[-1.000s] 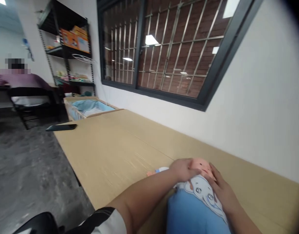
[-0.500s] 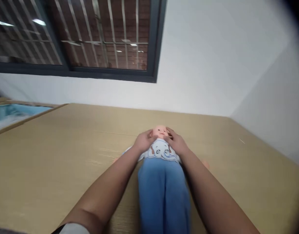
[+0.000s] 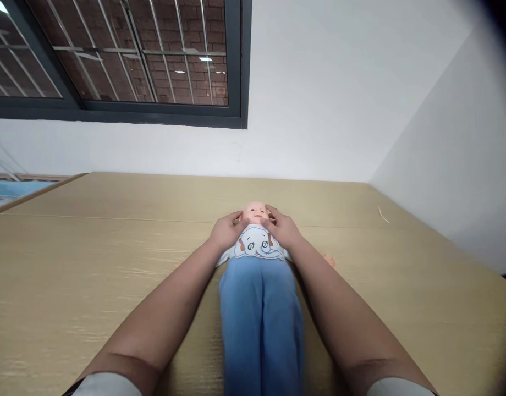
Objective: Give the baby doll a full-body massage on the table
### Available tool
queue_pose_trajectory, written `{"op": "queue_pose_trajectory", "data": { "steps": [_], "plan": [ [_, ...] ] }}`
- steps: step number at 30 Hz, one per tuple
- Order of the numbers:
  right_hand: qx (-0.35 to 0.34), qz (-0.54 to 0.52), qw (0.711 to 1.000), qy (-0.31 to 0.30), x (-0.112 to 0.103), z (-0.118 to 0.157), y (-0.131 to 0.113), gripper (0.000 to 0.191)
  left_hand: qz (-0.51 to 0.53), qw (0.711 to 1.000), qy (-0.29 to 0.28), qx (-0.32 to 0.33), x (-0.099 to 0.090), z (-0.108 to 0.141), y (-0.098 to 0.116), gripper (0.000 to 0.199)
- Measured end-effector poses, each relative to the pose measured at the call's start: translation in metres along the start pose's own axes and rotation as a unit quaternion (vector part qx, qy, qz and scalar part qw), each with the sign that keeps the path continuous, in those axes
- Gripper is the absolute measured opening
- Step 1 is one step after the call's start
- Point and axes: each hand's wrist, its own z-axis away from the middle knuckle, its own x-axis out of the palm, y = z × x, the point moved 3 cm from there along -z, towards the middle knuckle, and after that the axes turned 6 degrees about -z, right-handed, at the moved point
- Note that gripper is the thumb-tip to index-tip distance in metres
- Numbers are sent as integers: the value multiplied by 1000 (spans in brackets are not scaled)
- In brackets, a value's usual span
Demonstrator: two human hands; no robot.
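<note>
A baby doll [image 3: 255, 213] lies on its back on the tan surface, head away from me. It wears a white top with an elephant face [image 3: 259, 243] and long blue trousers [image 3: 261, 319]. My left hand [image 3: 229, 228] holds the left side of the doll's head, thumb at its cheek and fingers by the temple. On the other side, my right hand [image 3: 282, 226] mirrors it, fingers curved along the head and thumb near the chin. One small doll hand [image 3: 329, 260] shows beyond my right forearm. My forearms hide most of the doll's arms.
The tan board-like surface [image 3: 92, 264] reaches back to a white wall [image 3: 319, 99]. A dark-framed window [image 3: 154, 113] with metal bars is above it. Something light blue [image 3: 20, 190] lies beyond the left edge. A thin pale strip [image 3: 383, 214] lies at the right.
The camera view has shifted, so the doll, both hands and the window appear farther left and slightly higher. Both hands stay at the doll's head.
</note>
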Motion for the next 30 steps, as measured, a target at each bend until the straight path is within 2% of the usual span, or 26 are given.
{"op": "queue_pose_trajectory", "data": {
  "steps": [8, 13, 16, 20, 27, 30],
  "plan": [
    [6, 13, 1000, 3, 0, 1, -3, 66, 28, 1000, -9, 11, -3, 1, 0, 56],
    [9, 49, 999, 10, 1, 1, -9, 61, 68, 996, -53, 33, -11, 5, 7, 76],
    [10, 111, 993, 22, -1, 2, -18, 54, 20, 996, -73, 51, -17, 6, 15, 65],
    [15, 193, 980, 48, -2, 5, -31, 53, -82, 995, -44, 38, -22, 5, 21, 50],
    [34, 131, 991, 7, 0, 1, -26, 50, -90, 996, -9, 8, -24, 6, 19, 58],
    [37, 104, 994, -2, -3, -1, -20, 48, -64, 998, 5, 6, -25, 5, 17, 53]
  ]
}}
